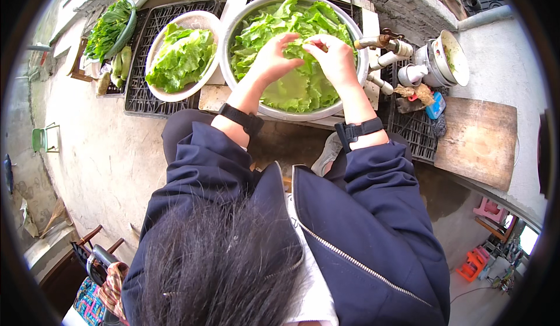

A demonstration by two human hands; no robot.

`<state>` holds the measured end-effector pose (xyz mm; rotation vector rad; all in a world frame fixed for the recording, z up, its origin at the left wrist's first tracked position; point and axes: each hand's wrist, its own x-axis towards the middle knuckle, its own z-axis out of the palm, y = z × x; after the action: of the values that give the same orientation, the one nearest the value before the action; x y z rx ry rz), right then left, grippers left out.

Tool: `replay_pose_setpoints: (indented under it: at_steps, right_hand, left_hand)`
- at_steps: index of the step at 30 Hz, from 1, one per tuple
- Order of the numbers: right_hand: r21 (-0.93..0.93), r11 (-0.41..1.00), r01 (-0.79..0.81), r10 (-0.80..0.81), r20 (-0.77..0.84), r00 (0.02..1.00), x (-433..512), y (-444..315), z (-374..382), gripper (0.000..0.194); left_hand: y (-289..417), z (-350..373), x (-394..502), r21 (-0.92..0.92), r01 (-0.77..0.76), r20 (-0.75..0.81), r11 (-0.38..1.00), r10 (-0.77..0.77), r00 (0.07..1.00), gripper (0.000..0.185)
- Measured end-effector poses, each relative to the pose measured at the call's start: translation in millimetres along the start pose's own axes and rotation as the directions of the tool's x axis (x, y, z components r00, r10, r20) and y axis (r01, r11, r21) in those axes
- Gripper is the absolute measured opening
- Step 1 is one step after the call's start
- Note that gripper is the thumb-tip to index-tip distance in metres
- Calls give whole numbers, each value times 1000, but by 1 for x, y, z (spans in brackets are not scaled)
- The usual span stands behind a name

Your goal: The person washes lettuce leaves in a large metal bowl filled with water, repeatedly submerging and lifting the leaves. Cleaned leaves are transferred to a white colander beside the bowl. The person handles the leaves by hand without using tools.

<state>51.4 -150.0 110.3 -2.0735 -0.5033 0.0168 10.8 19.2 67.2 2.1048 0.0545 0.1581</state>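
Observation:
A large round metal basin [361, 70] holds water and many green lettuce leaves [302, 92]. Over its middle is my left hand [280, 57], fingers curved and apart, with nothing seen in it. Close by on the right, my right hand [332, 57] has its thumb and forefinger brought near each other; whether a bit of leaf is between them cannot be told. Left of the basin, more lettuce [181, 57] lies in a pale plastic colander [153, 79]. Both my wrists wear black straps.
Black plastic crates [144, 103] support the colander. Farther left are leafy greens [109, 28] in a basket and pale green gourds [122, 63]. Taps [378, 41] jut in at the basin's right edge. Beyond stand stacked bowls [450, 59], a blue brush [435, 106] and a wooden board [477, 142].

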Motion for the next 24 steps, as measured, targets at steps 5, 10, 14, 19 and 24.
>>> replay_pose_setpoints:
  at_steps: [5, 10, 14, 19, 24]
  right_hand:
    - [60, 986, 153, -152, -15, 988, 3, -18, 4, 22]
    - [153, 983, 98, -95, -30, 995, 4, -11, 6, 27]
    - [28, 952, -306, 282, 316, 906, 0, 14, 11, 25]
    - [-557, 830, -32, 331, 447, 831, -21, 42, 29, 40]
    - [-422, 890, -173, 379, 475, 794, -8, 63, 33, 35]
  left_hand:
    - [24, 10, 0, -455, 50, 6, 889, -53, 999, 42]
    - [23, -22, 8, -357, 193, -109, 914, -246, 963, 18]
    - [-5, -82, 11, 93, 244, -548, 965, -155, 822, 20]
    - [-59, -132, 7, 511, 454, -634, 730, -37, 773, 65]
    - [-46, -94, -5, 667, 200, -462, 718, 187, 867, 54]
